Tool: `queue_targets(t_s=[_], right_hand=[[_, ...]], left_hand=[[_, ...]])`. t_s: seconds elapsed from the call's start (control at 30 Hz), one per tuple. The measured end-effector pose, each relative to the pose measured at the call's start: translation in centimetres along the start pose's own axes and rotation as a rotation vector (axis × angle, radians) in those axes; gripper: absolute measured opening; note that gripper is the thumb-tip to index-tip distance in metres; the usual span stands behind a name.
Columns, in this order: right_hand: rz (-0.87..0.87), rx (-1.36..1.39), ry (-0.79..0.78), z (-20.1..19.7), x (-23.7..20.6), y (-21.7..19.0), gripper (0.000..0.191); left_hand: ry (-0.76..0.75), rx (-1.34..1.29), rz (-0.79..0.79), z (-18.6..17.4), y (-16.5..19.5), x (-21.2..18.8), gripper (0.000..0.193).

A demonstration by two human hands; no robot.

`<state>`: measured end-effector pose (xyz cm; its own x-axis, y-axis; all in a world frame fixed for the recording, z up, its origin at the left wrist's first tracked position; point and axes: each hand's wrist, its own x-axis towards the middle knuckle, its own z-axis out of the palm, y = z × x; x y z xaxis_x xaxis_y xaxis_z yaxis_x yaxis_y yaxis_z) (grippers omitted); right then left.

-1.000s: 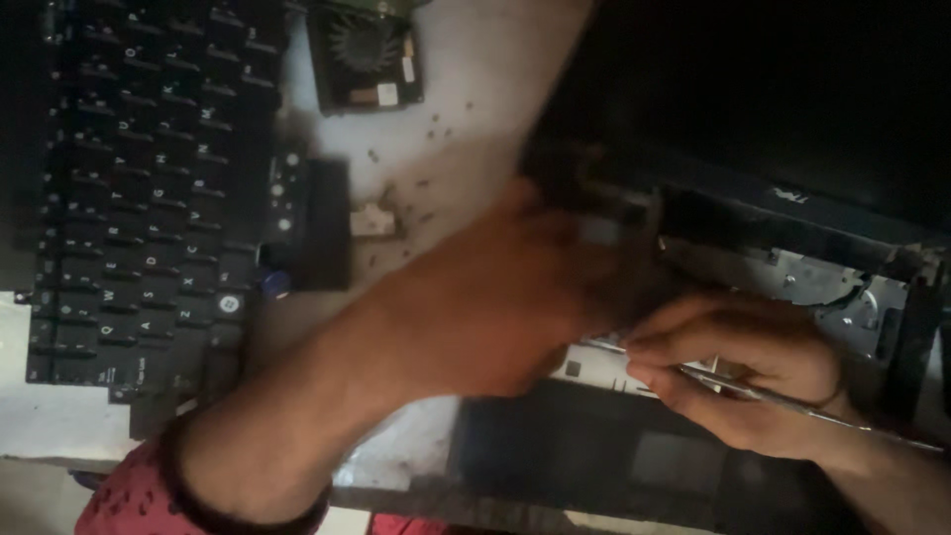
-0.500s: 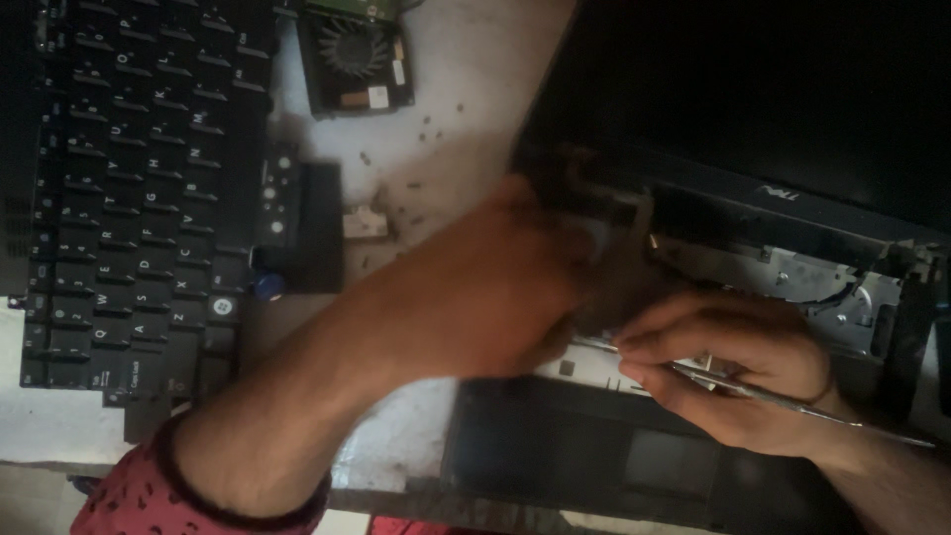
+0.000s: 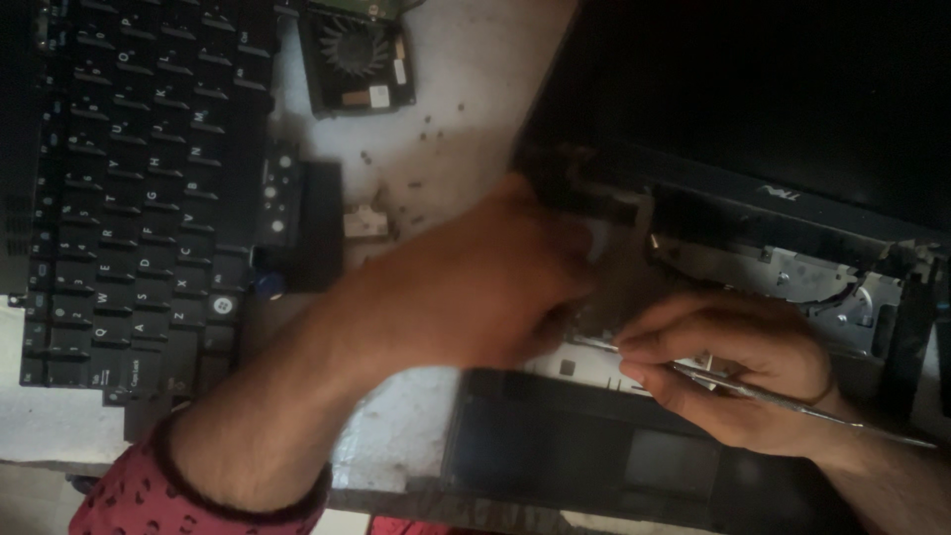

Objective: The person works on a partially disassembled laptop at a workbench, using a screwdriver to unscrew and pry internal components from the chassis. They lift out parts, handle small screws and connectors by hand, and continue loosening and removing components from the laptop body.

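While the left hand (image 3: pixel 495 287) presses, blurred and grip unclear, on the open laptop (image 3: pixel 753 248), the right hand (image 3: pixel 733 367) pinches a thin metal tool (image 3: pixel 792 401); it is best kept shallow and steady.

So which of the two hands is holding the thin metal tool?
The right hand: it pinches the thin metal tool over the opened laptop. The left hand holds no tool.

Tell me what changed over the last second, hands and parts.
Very little. The left hand crept slightly further right over the opened laptop, close to the right hand. The right hand keeps its pinch on the thin metal tool at the same spot. The detached keyboard, the fan and the loose screws lie where they were.
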<state>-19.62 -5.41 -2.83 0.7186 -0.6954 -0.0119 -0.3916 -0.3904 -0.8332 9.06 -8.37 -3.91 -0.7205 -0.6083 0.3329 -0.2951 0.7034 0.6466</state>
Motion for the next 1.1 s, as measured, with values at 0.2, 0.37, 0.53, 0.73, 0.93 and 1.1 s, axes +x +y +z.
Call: queue_targets(t_s=[0.2,0.37,0.53,0.73,0.93,1.1], right_hand=[[-0.005,-0.017,-0.010,-0.1,0.1,0.0,0.018],[-0.015,-0.059,0.006,-0.1,0.1,-0.2,0.017],[-0.021,-0.070,0.004,-0.1,0.1,-0.3,0.019],[-0.027,-0.042,0.015,0.0,0.2,-0.4,0.019],[-0.044,-0.059,-0.002,-0.3,0.5,-0.7,0.021],[-0.058,-0.108,0.015,-0.3,0.5,-1.1,0.022]], left_hand=[[-0.046,-0.011,-0.031,0.0,0.0,0.0,0.011],[0.007,-0.032,-0.008,-0.1,0.1,0.0,0.010],[0.004,-0.021,0.003,0.0,-0.1,-0.1,0.009],[-0.023,-0.044,0.000,0.0,0.0,0.0,0.008],[-0.035,-0.018,-0.007,0.0,0.0,0.1,0.012],[0.020,-0.031,0.014,0.1,0.1,0.0,0.015]])
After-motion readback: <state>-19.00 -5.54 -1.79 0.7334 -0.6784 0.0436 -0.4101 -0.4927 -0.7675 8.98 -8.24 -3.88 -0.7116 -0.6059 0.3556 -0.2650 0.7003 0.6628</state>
